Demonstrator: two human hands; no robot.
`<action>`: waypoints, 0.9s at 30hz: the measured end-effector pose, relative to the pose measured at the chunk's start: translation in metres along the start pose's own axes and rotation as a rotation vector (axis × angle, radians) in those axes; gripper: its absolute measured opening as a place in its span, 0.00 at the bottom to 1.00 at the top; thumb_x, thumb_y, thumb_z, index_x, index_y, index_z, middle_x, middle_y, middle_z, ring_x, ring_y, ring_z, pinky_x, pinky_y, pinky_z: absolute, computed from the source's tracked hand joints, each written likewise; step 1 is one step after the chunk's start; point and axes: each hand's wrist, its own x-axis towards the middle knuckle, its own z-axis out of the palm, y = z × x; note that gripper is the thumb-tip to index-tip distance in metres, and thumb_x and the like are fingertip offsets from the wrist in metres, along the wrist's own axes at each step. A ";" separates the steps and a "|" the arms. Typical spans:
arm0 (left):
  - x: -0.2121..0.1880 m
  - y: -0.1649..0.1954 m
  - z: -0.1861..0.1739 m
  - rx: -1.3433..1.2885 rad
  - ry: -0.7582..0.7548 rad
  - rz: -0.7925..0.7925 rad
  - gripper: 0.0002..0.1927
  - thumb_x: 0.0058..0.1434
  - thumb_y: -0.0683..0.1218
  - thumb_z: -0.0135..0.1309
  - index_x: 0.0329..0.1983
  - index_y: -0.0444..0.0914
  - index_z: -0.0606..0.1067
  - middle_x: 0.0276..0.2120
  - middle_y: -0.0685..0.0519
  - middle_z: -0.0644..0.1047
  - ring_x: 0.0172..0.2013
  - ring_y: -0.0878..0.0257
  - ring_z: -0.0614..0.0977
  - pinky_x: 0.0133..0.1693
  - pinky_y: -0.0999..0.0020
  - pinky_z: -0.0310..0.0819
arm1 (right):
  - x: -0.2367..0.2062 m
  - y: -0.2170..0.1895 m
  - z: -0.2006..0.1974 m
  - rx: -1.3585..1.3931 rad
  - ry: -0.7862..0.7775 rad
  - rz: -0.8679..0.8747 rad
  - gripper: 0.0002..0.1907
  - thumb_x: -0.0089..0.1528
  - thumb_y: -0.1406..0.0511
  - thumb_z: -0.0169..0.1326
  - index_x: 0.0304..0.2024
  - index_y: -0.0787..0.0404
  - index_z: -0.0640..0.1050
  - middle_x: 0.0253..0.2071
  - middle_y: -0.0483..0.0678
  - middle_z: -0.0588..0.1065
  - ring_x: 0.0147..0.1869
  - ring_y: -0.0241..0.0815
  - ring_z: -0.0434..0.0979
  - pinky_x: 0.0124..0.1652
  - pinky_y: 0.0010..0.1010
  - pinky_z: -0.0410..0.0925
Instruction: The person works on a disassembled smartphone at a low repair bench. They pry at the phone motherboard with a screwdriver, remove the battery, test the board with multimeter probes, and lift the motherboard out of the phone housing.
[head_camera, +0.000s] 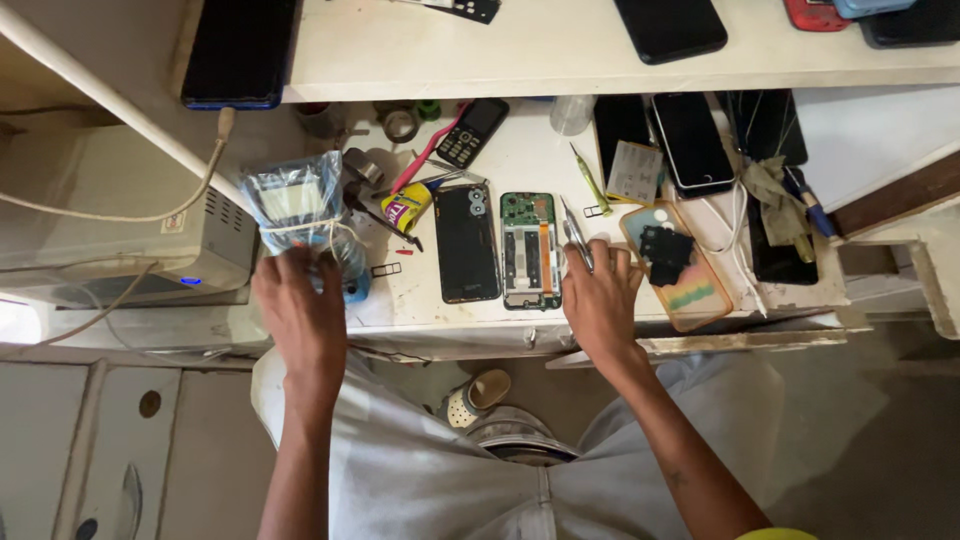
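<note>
Tweezers (577, 238) sit pinched in the right hand (600, 300), fingers closed around their lower end, tips pointing up and away from the body. Just left of that hand lies an opened phone (528, 250) with its green circuit board exposed, and beside it a black back cover (466, 243); the tweezers are close to the opened phone's right edge, not touching it as far as can be told. The left hand (300, 310) rests, fingers curled, on a clear plastic bag (296, 205) bound with a rubber band at the white worktable's (520, 312) left edge. A yellow glue tube (410, 205) lies near the bag.
</note>
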 end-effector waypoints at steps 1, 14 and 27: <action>0.000 -0.002 0.001 0.022 -0.019 -0.005 0.09 0.67 0.40 0.56 0.48 0.32 0.73 0.44 0.41 0.74 0.47 0.40 0.73 0.50 0.47 0.65 | 0.000 0.000 0.000 -0.007 -0.009 0.006 0.19 0.61 0.67 0.54 0.55 0.59 0.78 0.51 0.53 0.69 0.55 0.55 0.66 0.51 0.52 0.58; 0.008 -0.027 0.010 0.244 -0.165 0.216 0.07 0.64 0.37 0.53 0.45 0.31 0.72 0.41 0.38 0.74 0.45 0.41 0.73 0.51 0.49 0.69 | -0.002 0.000 -0.003 0.029 -0.005 -0.011 0.19 0.62 0.67 0.54 0.56 0.60 0.78 0.52 0.54 0.70 0.55 0.55 0.65 0.51 0.51 0.58; 0.003 -0.024 0.009 0.202 -0.100 0.196 0.11 0.63 0.33 0.51 0.49 0.30 0.73 0.43 0.39 0.75 0.45 0.41 0.75 0.49 0.50 0.71 | -0.001 0.000 -0.003 0.025 0.009 -0.018 0.18 0.61 0.67 0.54 0.55 0.59 0.78 0.52 0.54 0.70 0.55 0.55 0.66 0.50 0.51 0.59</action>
